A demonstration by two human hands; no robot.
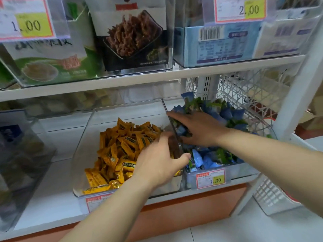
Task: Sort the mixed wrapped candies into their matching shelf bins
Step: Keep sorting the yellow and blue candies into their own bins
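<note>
Two clear plastic bins stand side by side on the lower shelf. The left bin (82,154) holds a heap of orange wrapped candies (120,147). The right bin (244,168) is piled with blue and green wrapped candies (216,156). My left hand (159,161) reaches over the orange candies at the wall between the bins, thumb hooked over that wall; its fingers are partly hidden, so any hold is unclear. My right hand (195,128) lies with fingers spread flat on the blue and green candies.
Price tags reading 1.00 hang on both bin fronts (210,179). The upper shelf (157,75) carries snack boxes in clear bins. A white wire basket (248,91) stands behind the right bin. Another clear bin (21,163) sits at far left. A white upright post (290,105) frames the right side.
</note>
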